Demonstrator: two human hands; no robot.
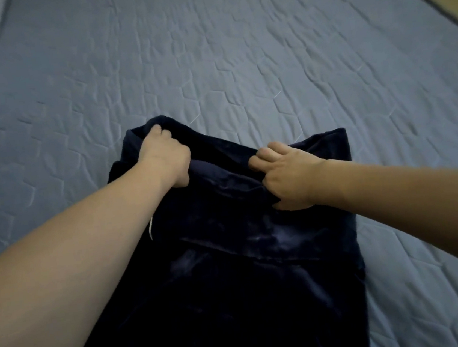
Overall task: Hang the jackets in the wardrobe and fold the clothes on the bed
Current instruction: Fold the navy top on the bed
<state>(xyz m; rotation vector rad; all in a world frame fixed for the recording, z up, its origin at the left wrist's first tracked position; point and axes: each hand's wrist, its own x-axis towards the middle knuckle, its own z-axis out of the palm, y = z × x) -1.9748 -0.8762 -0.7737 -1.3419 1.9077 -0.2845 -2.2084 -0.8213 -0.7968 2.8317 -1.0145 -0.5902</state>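
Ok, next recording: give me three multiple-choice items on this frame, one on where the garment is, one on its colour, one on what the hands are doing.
1. Where does the dark garment lie?
A. On the quilted bed cover
B. On a hanger
C. In a basket

2. What colour is the garment?
A. White
B. Red
C. Dark navy

3. What are the two hands doing?
A. Both rest flat on the cover
B. Both grip the garment's far edge
C. Only one touches the garment

Answers:
1 A, the cloth is spread over the light blue quilting.
2 C, it is very dark blue against the pale cover.
3 B, the left hand and the right hand have fingers curled over the fabric.
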